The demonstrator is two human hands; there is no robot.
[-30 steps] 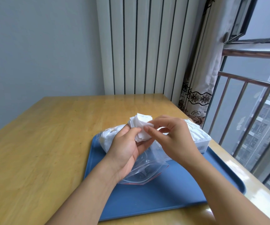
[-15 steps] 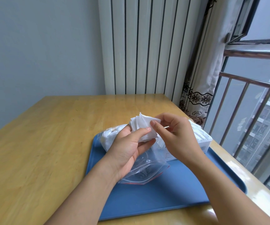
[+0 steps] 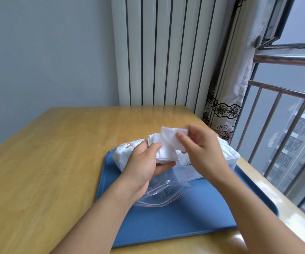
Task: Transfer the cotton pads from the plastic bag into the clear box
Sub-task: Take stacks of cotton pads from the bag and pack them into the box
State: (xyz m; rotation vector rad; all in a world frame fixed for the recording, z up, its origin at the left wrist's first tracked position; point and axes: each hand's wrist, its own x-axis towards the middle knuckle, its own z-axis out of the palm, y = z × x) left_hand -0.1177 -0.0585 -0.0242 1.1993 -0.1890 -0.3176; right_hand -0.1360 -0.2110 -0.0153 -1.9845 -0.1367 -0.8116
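One thin white square cotton pad (image 3: 173,137) has been peeled upward, pinched by the right hand (image 3: 201,153). A stack of white cotton pads (image 3: 161,151) is gripped by the left hand (image 3: 144,165) above the clear plastic zip bag (image 3: 164,191).

A blue tray (image 3: 175,222) lies on the wooden bench (image 3: 47,162). A white radiator (image 3: 166,52) stands behind; a patterned curtain (image 3: 227,99) hangs beside the window railing (image 3: 285,92).
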